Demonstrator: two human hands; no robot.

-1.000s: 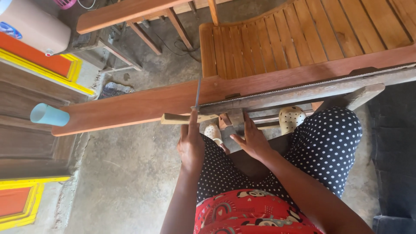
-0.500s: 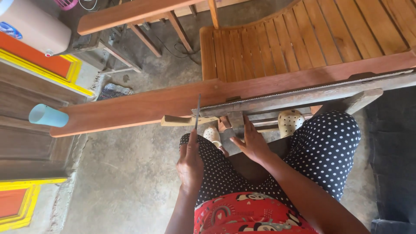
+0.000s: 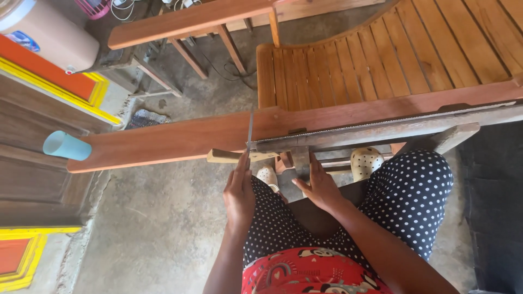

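Left hand (image 3: 239, 191): fingers closed on the lower end of a thin metal file (image 3: 250, 133), which stands upright above the hand.
Right hand (image 3: 321, 185): open, fingers extended, pressing against the wooden clamp frame (image 3: 348, 136) just above it.
Saw blade (image 3: 392, 121): toothed edge up, held along the clamp frame, running from the file away past the right hand.
File position: touching the blade's near end, directly above the left hand.
Red-brown plank (image 3: 163, 141): behind the file, extending away from the left hand.
Blue cup (image 3: 66, 146): on the plank's far end, well apart from both hands.
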